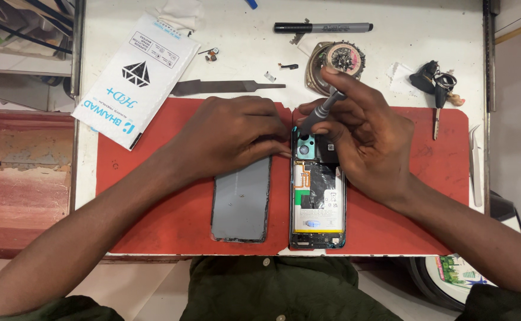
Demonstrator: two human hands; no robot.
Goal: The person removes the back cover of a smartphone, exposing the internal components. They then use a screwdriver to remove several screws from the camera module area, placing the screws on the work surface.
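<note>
From the head view, the right hand [364, 134] grips a grey screwdriver [320, 113], its tip at the top of the opened phone [317, 199] lying on the red mat [171, 220]. The left hand [231, 134] lies curled, fingers pressing the phone's top left edge. A detached back cover [241, 205] lies just left of the phone.

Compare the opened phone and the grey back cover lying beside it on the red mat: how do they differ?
The opened phone shows its insides: white battery, orange flex strip, teal camera block. The grey back cover is a plain flat panel with ragged edges.

The phone is being worked on: the right hand sets a screwdriver at its top end while the left hand steadies it. The cover's top end lies under the left hand.

Both lie lengthwise, side by side, on the red mat.
</note>
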